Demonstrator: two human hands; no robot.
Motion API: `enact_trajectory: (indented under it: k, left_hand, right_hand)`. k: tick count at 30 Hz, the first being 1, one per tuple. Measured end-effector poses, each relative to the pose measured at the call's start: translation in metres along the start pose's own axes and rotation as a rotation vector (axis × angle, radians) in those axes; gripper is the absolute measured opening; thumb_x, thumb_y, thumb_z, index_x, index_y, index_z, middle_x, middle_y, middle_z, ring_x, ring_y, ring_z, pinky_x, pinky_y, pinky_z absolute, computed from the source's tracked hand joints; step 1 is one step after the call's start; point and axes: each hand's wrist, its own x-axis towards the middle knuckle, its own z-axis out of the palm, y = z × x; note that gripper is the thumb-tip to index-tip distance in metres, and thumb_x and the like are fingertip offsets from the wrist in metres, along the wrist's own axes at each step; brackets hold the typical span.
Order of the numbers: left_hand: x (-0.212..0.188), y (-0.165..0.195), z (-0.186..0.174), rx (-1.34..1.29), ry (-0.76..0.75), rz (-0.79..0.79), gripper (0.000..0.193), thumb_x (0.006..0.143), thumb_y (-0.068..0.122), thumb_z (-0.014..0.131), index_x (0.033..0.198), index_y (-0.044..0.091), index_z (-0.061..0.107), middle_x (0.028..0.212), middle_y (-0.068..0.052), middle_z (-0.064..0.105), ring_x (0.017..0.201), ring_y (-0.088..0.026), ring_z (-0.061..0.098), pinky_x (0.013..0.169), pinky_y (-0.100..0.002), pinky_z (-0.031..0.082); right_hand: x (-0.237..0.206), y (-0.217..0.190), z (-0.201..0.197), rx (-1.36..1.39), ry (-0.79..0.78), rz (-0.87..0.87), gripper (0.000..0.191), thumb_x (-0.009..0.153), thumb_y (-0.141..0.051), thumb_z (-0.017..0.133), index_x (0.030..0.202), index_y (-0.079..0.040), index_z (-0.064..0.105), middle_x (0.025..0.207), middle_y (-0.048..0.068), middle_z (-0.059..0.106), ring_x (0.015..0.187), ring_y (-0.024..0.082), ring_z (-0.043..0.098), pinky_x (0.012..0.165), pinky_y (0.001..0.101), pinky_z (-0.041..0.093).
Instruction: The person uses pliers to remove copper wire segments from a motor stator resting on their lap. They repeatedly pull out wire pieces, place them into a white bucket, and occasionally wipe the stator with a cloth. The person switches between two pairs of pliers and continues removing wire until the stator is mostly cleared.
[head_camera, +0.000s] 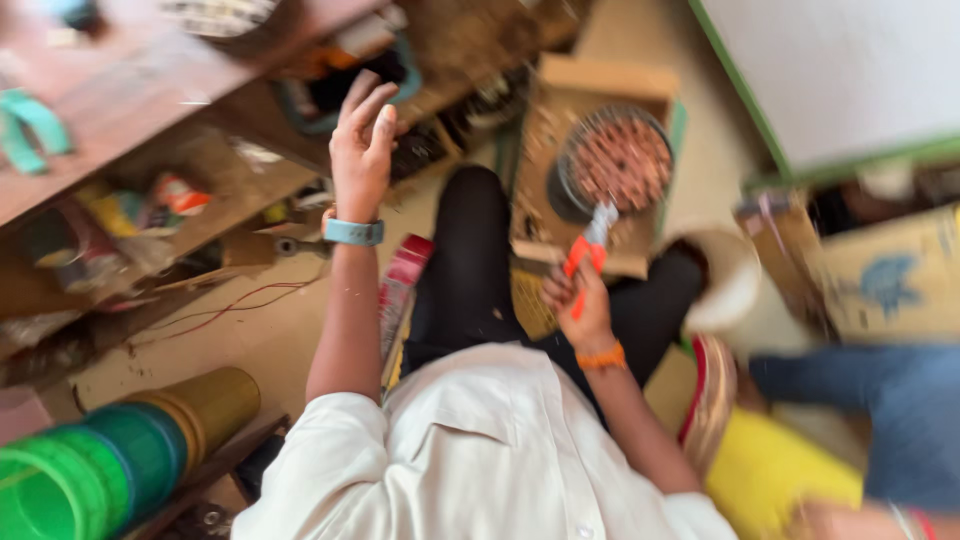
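A wooden shelf (150, 190) is crowding the floor's left edge; the left hand (362, 140) is reaching toward it, open and empty. The right hand (580, 305) is gripping orange-handled pliers (588, 250), pointing at a round coil (615, 160).

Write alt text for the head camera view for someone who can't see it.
A seated person's right hand grips an orange-handled tool above their lap, while the left hand, open and empty, reaches toward a cluttered wooden shelf. A round tin of reddish pieces sits in a cardboard box ahead.
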Motion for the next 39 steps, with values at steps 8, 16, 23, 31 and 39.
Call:
enact_trajectory:
  k: [8, 16, 23, 31, 39]
  left_hand:
    - [-0.075, 0.026, 0.103, 0.314, -0.456, 0.071, 0.019, 0.102, 0.014, 0.066, 0.115, 0.003, 0.073, 0.096, -0.012, 0.078, 0.078, -0.019, 0.076, 0.071, -0.031, 0.059]
    - [-0.11, 0.023, 0.153, 0.35, -0.771, -0.08, 0.026, 0.1, 0.024, 0.066, 0.115, 0.005, 0.075, 0.09, -0.014, 0.076, 0.076, -0.021, 0.073, 0.069, -0.034, 0.056]
    - [-0.16, 0.022, 0.204, -0.434, -1.125, -0.579, 0.047, 0.101, 0.029, 0.065, 0.141, 0.004, 0.061, 0.14, -0.007, 0.062, 0.12, -0.018, 0.06, 0.093, -0.035, 0.051]
    - [-0.175, 0.015, 0.218, -0.557, -1.033, -0.704, 0.065, 0.101, 0.03, 0.062, 0.155, 0.01, 0.032, 0.14, -0.012, 0.057, 0.121, -0.018, 0.061, 0.099, -0.034, 0.052]
    - [-0.213, -0.024, 0.218, -0.506, -0.707, -0.789, 0.033, 0.114, 0.029, 0.044, 0.119, 0.001, 0.06, 0.079, -0.005, 0.065, 0.056, -0.013, 0.058, 0.05, -0.026, 0.045]
  right_hand:
    - [-0.011, -0.006, -0.009, -1.374, 0.393, -0.796, 0.023, 0.104, -0.028, 0.065, 0.11, -0.007, 0.063, 0.086, 0.0, 0.065, 0.076, 0.016, 0.064, 0.069, 0.0327, 0.052]
    - [-0.085, -0.056, 0.026, -0.226, -0.021, -0.01, 0.049, 0.1, -0.048, 0.041, 0.111, -0.006, 0.063, 0.091, 0.007, 0.066, 0.085, 0.022, 0.072, 0.071, 0.0421, 0.059]
    - [-0.087, -0.07, -0.002, -0.846, 0.426, -0.67, 0.058, 0.113, -0.047, 0.052, 0.113, 0.007, 0.071, 0.082, -0.001, 0.066, 0.069, 0.005, 0.052, 0.06, 0.0232, 0.042]
    - [-0.102, -0.066, 0.025, -0.767, 0.396, -0.808, 0.044, 0.11, -0.043, 0.043, 0.129, -0.007, 0.062, 0.068, -0.006, 0.047, 0.054, 0.001, 0.041, 0.049, 0.0213, 0.034]
    - [-0.099, -0.043, 0.046, -1.24, 0.423, -1.017, 0.024, 0.109, -0.022, 0.054, 0.121, -0.003, 0.06, 0.079, 0.014, 0.064, 0.074, 0.023, 0.074, 0.062, 0.0348, 0.053]
